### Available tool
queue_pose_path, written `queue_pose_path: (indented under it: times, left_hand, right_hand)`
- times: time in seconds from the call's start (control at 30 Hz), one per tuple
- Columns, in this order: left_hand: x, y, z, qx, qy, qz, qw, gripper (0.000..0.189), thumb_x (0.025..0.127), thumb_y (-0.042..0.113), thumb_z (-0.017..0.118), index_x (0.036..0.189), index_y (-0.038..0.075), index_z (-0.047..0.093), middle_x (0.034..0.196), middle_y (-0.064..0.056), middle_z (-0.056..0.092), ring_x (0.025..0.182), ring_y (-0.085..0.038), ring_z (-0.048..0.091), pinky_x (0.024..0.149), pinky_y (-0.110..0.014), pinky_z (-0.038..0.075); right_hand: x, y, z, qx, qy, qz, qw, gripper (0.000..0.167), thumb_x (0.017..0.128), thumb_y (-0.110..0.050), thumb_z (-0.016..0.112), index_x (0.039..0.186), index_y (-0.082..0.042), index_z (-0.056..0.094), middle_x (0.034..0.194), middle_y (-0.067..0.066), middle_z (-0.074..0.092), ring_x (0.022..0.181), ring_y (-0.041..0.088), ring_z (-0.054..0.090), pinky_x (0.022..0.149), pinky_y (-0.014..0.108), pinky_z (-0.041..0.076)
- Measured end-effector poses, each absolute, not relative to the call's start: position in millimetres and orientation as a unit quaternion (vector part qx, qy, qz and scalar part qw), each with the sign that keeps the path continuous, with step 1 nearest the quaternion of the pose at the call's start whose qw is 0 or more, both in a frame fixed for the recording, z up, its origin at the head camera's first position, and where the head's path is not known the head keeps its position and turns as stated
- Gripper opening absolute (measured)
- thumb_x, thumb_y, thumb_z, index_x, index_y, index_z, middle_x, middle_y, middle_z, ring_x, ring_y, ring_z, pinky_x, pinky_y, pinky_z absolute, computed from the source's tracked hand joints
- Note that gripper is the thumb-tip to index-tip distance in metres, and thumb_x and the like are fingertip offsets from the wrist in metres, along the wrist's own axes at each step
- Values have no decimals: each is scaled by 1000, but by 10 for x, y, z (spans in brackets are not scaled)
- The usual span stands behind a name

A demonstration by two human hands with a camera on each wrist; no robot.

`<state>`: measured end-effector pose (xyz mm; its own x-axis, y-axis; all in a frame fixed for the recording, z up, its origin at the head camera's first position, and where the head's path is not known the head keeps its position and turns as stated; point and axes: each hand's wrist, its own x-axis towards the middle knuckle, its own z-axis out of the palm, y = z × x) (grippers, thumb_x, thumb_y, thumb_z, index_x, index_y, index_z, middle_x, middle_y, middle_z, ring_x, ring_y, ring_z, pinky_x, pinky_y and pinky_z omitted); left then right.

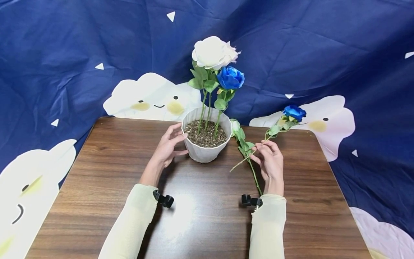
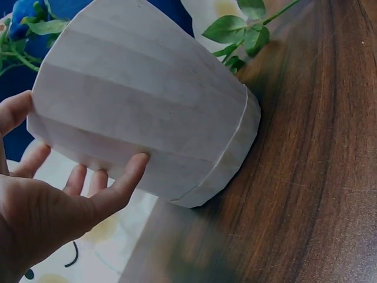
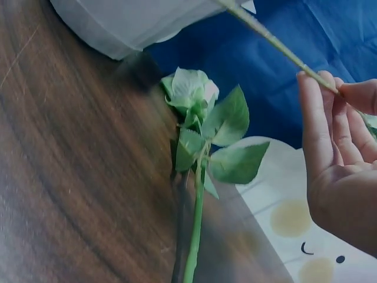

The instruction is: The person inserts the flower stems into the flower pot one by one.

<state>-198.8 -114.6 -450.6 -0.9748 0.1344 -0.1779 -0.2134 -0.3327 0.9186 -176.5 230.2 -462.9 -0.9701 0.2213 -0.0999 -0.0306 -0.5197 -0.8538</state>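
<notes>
A white pot is standing on the brown table, just right of the left hand and off to the left of the right hand. Brown soil is sitting inside it, and a big white flower and a short blue flower are standing up out of it, past both hands. A fallen white flower is lying beside the pot, so its leaves and stem are filling the space just left of the right hand. A dark blue cloth with smiling clouds is hanging behind everything, past the hands. The left hand is spreading its fingers, and the tips are touching the pot's side. The right hand is pinching the stem of another blue flower above the table. This flower is slanting: its bloom is pointing away to the hand's right, and its bare stem end is pointing left and back toward the person, with its long line running between them.
</notes>
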Motion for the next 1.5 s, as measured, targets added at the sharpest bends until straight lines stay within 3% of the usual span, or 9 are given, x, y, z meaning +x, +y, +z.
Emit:
queue_pose_path:
  times: [0.33,0.7,1.1,1.37,1.5]
  left_hand:
    - [-1982,-1127,-4505,-40,567,816,101,59,96,12,66,151,18,44,145,-20,39,130,-32,44,89,-58,59]
    - [-2004,-1146,-4520,-33,568,816,103,58,96,12,66,150,19,44,139,-17,40,125,-27,45,88,-60,59]
    - [-2008,-1159,-4514,-25,571,813,108,59,96,13,66,151,20,44,142,-18,40,129,-31,45,86,-57,60]
    - [-2003,-1144,-4517,-28,567,816,108,59,96,13,67,150,21,45,141,-17,41,130,-31,45,88,-58,59]
    - [-2006,-1142,-4519,-29,565,817,107,59,96,12,67,151,21,44,140,-17,41,129,-30,44,88,-59,59]
  right_hand:
    - [-1858,2204,-4487,-78,-468,873,109,8,103,-4,55,96,-7,56,84,9,67,74,19,69,56,32,64]
    - [-1954,2088,-4188,-42,-442,884,146,5,102,-5,57,103,-1,58,87,13,67,77,23,69,64,40,65]
    - [-2052,1892,-3938,-8,-434,883,179,5,102,-5,57,102,0,57,85,13,67,70,20,65,63,39,66]
    - [-2095,1721,-3825,8,-421,885,196,7,103,-4,55,106,1,59,87,14,65,74,22,69,65,44,66]
    - [-2140,1602,-3805,19,-443,872,207,6,103,-2,54,104,-1,60,87,14,65,75,22,70,64,41,66]
